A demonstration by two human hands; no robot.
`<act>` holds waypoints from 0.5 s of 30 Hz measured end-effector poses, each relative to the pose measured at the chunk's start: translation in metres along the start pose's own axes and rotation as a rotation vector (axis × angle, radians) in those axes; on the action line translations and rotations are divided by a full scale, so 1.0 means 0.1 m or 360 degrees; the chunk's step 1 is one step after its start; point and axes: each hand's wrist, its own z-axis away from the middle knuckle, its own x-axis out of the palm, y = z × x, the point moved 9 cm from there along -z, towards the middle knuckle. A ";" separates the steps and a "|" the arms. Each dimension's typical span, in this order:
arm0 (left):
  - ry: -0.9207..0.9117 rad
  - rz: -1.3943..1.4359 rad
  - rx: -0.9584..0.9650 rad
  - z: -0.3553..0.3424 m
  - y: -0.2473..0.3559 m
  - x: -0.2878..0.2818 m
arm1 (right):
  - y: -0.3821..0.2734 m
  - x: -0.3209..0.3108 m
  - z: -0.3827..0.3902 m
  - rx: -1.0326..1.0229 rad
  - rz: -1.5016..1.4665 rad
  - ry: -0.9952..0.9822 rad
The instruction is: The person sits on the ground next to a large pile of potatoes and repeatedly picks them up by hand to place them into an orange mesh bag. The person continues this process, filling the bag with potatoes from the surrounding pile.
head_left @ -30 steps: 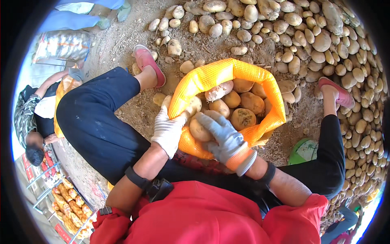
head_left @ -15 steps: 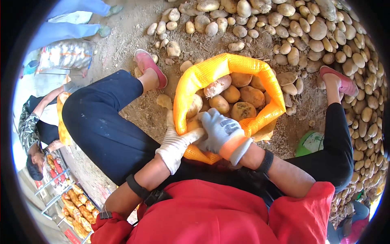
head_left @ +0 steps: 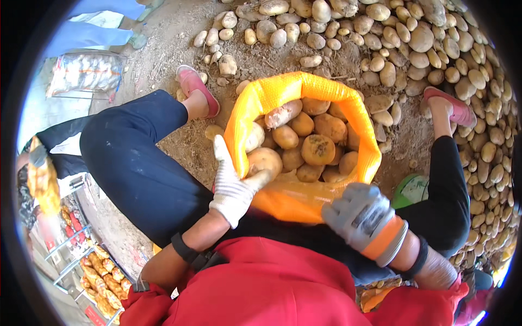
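We sat with the orange mesh sack point(head_left: 283, 95) open between our knees, full of brown potatoes point(head_left: 318, 149). Our left hand point(head_left: 232, 187), in a white knit glove, pinched the sack's rim at seven o'clock, thumb inside. Our right hand point(head_left: 361, 214) — grey-gloved, fingers curled — pressed the sack's near edge at five o'clock; whether it gripped, we could not tell. Loose potatoes point(head_left: 424, 49) lay heaped at one o'clock.

An orange mesh sack point(head_left: 304, 103) stands open at the centre, full of potatoes (its mouth faces up). A clear plastic bag point(head_left: 87, 73) lies far left on the ground, with more orange filled sacks point(head_left: 103, 274) near left.
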 end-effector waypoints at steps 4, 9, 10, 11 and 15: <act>0.0036 0.0268 -0.0041 0.01 -0.05 -0.09 | 0.06 -0.14 -0.13 -0.0031 -0.0109 0.0009; -0.0107 0.0786 -0.0749 0.09 -0.37 0.11 | 0.25 0.03 -0.26 -0.0001 -0.0460 -0.0759; -0.0147 0.0707 -0.0791 0.11 -0.38 0.10 | 0.33 0.03 -0.32 0.0004 -0.0578 -0.0866; -0.0175 0.0682 -0.0894 0.14 -0.43 0.06 | 0.40 0.05 -0.40 -0.0007 -0.0700 -0.0980; -0.0154 0.0695 -0.0835 0.16 -0.40 0.03 | 1.98 -0.45 -1.46 0.0537 -0.1766 -0.0035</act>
